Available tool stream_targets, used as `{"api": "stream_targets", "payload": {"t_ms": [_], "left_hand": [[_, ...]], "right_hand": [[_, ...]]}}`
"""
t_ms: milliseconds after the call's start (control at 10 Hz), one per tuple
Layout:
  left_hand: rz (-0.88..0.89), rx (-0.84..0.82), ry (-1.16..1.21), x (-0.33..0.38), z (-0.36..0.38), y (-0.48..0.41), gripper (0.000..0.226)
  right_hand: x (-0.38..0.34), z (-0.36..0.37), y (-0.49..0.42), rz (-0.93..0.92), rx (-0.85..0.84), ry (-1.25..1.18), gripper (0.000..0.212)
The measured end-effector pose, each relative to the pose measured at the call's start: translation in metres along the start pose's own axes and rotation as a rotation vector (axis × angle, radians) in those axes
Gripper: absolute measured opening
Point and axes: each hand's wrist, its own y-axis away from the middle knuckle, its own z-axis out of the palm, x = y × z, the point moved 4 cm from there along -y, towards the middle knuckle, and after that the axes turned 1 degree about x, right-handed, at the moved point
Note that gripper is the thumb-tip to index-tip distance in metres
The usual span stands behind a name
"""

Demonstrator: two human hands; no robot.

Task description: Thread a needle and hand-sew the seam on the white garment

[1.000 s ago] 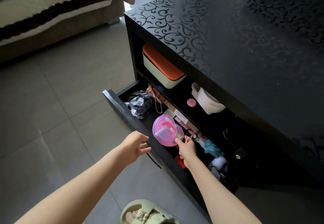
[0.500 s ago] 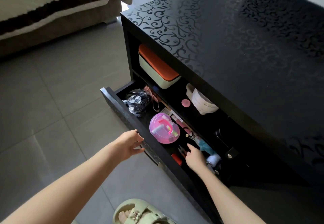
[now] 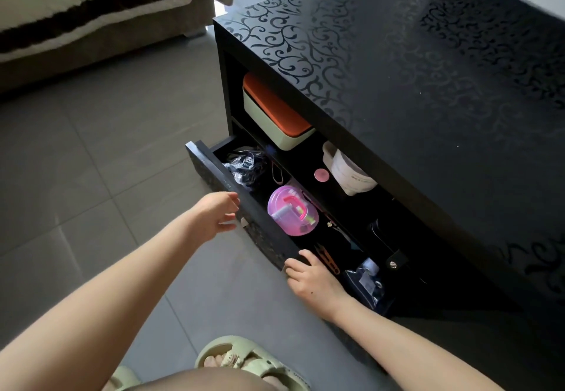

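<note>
Right hand (image 3: 312,280) grips the drawer (image 3: 211,170) front; left hand (image 3: 218,219) hovers loosely spread. Step: fetching supplies; next, probably lifting out the pink kit (image 3: 292,210).

- A round sewing box (image 3: 292,211) of translucent pink plastic is seen lying flat in an open black drawer (image 3: 263,237), with its domed lid on and facing up.
- Through the lid a white spool, a bright pink piece and small yellow-green bits can be made out; finer detail cannot be told.
- The box is set just behind the drawer's front wall, between a crumpled black bag (image 3: 244,165) towards one end and an orange-handled item (image 3: 328,260) towards the other.
</note>
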Motion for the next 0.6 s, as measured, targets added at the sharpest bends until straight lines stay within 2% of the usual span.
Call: {"api": "stream_targets", "payload": {"t_ms": [100,200,300,400,500,600], "left_hand": [[-0.016,0.020,0.030,0.006,-0.007,0.005,0.018],[-0.044,0.031,0.048,0.010,-0.010,0.010,0.017],[-0.020,0.022,0.026,0.017,-0.008,0.017,0.018],[0.031,0.016,0.009,0.029,-0.004,0.030,0.019],[0.092,0.004,0.000,0.045,-0.001,0.042,0.021],[0.137,-0.019,0.018,0.059,0.008,0.064,0.022]], "right_hand": [[0.012,0.001,-0.001,0.053,-0.171,0.158,0.005],[0.025,-0.006,0.000,0.074,-0.406,0.321,0.015],[0.037,-0.015,0.005,0.010,-0.536,0.463,0.032],[0.054,-0.020,0.012,0.047,-0.676,0.530,0.042],[0.067,-0.022,0.017,0.071,-0.783,0.477,0.048],[0.070,-0.046,-0.001,0.165,-0.623,0.252,0.039]]}}
